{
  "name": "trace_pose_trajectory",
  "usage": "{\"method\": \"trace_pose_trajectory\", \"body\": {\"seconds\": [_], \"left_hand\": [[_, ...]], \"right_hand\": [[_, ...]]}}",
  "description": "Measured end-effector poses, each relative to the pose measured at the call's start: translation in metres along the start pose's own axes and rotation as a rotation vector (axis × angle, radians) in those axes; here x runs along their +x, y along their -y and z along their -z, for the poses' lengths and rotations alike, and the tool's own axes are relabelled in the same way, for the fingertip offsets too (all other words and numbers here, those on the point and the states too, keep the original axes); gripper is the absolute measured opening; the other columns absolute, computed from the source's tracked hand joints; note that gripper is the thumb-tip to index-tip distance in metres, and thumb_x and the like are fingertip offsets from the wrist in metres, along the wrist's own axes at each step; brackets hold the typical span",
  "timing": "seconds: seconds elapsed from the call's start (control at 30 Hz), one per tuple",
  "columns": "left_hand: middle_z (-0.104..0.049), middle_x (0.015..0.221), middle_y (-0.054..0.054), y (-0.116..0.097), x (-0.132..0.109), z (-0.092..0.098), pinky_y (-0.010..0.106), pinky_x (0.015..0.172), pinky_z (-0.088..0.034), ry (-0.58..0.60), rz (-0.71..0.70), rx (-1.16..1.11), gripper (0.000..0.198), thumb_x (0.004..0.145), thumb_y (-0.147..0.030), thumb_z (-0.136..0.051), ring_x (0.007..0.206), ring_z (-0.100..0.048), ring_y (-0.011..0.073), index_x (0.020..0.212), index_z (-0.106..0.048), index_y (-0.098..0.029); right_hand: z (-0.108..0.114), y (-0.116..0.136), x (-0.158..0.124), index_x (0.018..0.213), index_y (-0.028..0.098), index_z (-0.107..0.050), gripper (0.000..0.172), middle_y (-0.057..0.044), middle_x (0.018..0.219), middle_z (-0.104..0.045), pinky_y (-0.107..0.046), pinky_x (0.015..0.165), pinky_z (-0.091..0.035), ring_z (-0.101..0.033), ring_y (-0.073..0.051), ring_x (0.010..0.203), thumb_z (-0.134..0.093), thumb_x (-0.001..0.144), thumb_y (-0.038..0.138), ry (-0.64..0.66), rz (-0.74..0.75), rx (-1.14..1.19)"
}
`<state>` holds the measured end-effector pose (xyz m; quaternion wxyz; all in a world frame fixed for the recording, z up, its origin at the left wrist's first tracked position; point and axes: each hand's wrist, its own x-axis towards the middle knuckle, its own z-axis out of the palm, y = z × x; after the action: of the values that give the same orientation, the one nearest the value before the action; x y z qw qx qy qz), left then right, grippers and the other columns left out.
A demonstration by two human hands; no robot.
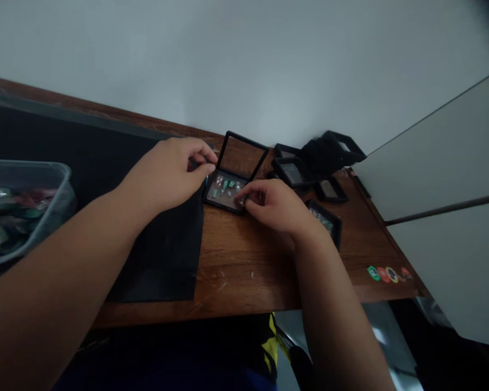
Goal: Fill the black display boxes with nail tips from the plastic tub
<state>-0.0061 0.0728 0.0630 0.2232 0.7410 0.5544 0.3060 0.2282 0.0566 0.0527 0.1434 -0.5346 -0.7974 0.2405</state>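
Observation:
A small black case (224,209) stands open on the wooden table, its framed lid raised at the back. Several small green and clear pieces (225,184), resembling press-on nails, lie inside it. My right hand (275,205) reaches over the case's right front corner, thumb and forefinger pinched on a small shiny piece. At the case's left side is my left hand (179,165), with thumb and forefinger brought close together by the lid's edge. Something thin and bluish shows at its fingertips, too small to make out.
A clear plastic tub (67,187) of mixed pieces stands on the black mat (167,260) at left. More black cases (295,172) are piled at the back right, with another (336,231) beside my right forearm. Round stickers (390,274) mark the table's right end.

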Motion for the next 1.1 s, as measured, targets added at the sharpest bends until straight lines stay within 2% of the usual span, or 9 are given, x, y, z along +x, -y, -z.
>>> {"method": "trace_pose_trajectory", "body": {"seconds": [0.3, 0.5, 0.77, 0.97, 1.1], "left_hand": [[-0.078, 0.093, 0.004, 0.002, 0.001, 0.000, 0.036, 0.073, -0.048, -0.012, -0.006, -0.003, 0.022, 0.084, -0.035, -0.063, 0.079, -0.070, 0.0223, 0.099, -0.076, -0.026], [-0.077, 0.092, 0.004, 0.002, 0.001, 0.001, 0.036, 0.076, -0.049, -0.008, -0.003, -0.004, 0.023, 0.084, -0.036, -0.063, 0.080, -0.070, 0.0226, 0.100, -0.076, -0.026], [-0.078, 0.096, 0.004, 0.001, 0.000, 0.002, 0.035, 0.078, -0.049, -0.006, -0.003, -0.007, 0.023, 0.084, -0.034, -0.063, 0.084, -0.070, 0.0226, 0.101, -0.076, -0.026], [-0.078, 0.096, 0.004, 0.001, 0.000, 0.001, 0.036, 0.080, -0.050, -0.001, -0.001, 0.003, 0.025, 0.085, -0.035, -0.062, 0.086, -0.070, 0.0222, 0.103, -0.076, -0.024], [-0.078, 0.096, 0.003, 0.001, 0.000, 0.001, 0.035, 0.079, -0.050, -0.007, 0.001, 0.022, 0.024, 0.085, -0.034, -0.062, 0.086, -0.070, 0.0223, 0.102, -0.076, -0.025]], "right_hand": [[0.001, -0.005, 0.000, 0.097, 0.018, -0.080, 0.018, 0.004, 0.061, -0.053, -0.027, 0.055, -0.030, -0.043, -0.010, 0.056, -0.070, 0.082, 0.023, 0.032, 0.006, 0.098], [-0.002, -0.007, 0.002, 0.098, 0.018, -0.080, 0.019, 0.004, 0.062, -0.053, -0.028, 0.055, -0.028, -0.043, -0.010, 0.056, -0.075, 0.082, 0.029, -0.032, -0.039, 0.081], [-0.006, -0.005, 0.003, 0.098, 0.018, -0.078, 0.018, 0.005, 0.060, -0.051, -0.027, 0.054, -0.029, -0.042, -0.010, 0.054, -0.071, 0.083, 0.023, -0.063, 0.003, 0.111], [-0.006, -0.013, 0.005, 0.097, 0.019, -0.076, 0.015, 0.006, 0.061, -0.052, -0.027, 0.056, -0.032, -0.045, -0.010, 0.057, -0.068, 0.085, 0.024, -0.173, 0.010, 0.074], [-0.005, -0.014, 0.005, 0.096, 0.019, -0.075, 0.015, 0.006, 0.062, -0.052, -0.027, 0.057, -0.032, -0.045, -0.010, 0.057, -0.073, 0.082, 0.024, -0.165, -0.003, 0.063]]}}
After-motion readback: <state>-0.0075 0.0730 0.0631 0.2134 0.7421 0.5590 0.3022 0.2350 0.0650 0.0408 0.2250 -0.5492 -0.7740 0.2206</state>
